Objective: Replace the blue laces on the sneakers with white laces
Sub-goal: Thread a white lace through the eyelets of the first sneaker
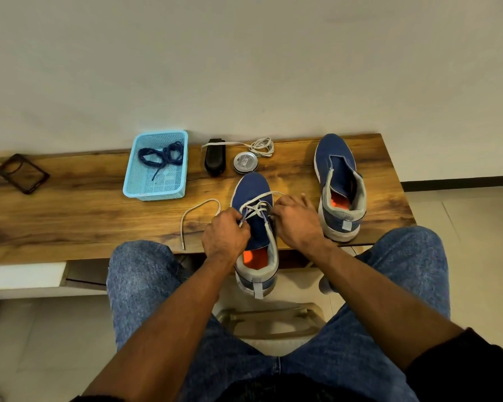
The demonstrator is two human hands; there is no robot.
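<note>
A blue sneaker (251, 190) with an orange insole lies at the table's front edge, its heel hanging over. A white lace (257, 205) crosses its lower eyelets, and one free end (190, 216) loops out to the left on the wood. My left hand (225, 235) pinches the lace at the shoe's left side. My right hand (295, 221) grips the lace at the right side. The second blue sneaker (336, 169) stands unlaced to the right. Blue laces (161, 156) lie in a light-blue basket (134, 187). Another white lace (259, 146) lies coiled at the back.
A black brush-like object (215, 158) and a round tin (245, 163) sit behind the near sneaker. A dark phone case (22, 173) lies at the far left. The wooden table (84, 216) stands against a wall. My knees in jeans and a stool sit below its edge.
</note>
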